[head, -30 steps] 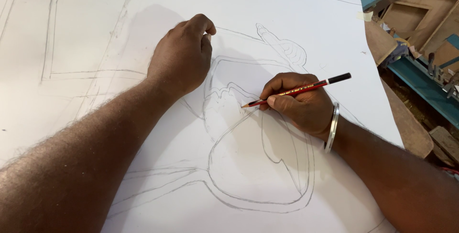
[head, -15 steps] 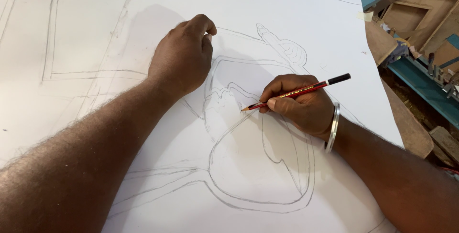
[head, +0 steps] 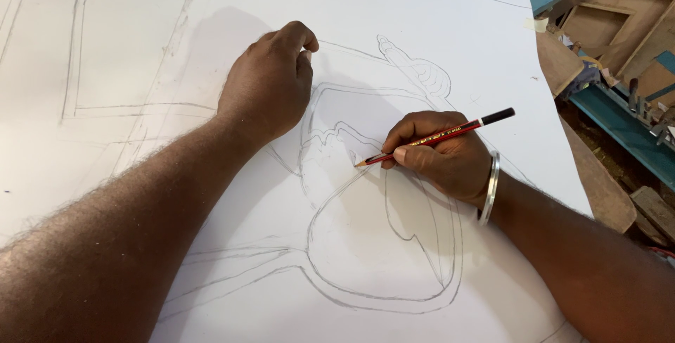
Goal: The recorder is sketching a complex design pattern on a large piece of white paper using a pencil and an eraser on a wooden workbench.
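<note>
A large white board (head: 422, 5) covered with pencil outlines fills the view. My right hand (head: 439, 156) grips a red and black pencil (head: 436, 136), with its tip touching a curved line in the middle of the drawing. A metal bangle (head: 490, 188) circles that wrist. My left hand (head: 271, 83) rests knuckles-down on the board to the upper left of the pencil tip, fingers curled under, holding nothing.
The board's right edge runs diagonally at the right. Beyond it lie wooden offcuts (head: 619, 26), a blue metal frame (head: 619, 128) and other workshop clutter on the floor. More pencil outlines (head: 105, 47) cover the board's upper left.
The pencil tip has shifted slightly along the curved line. My left hand has stayed put.
</note>
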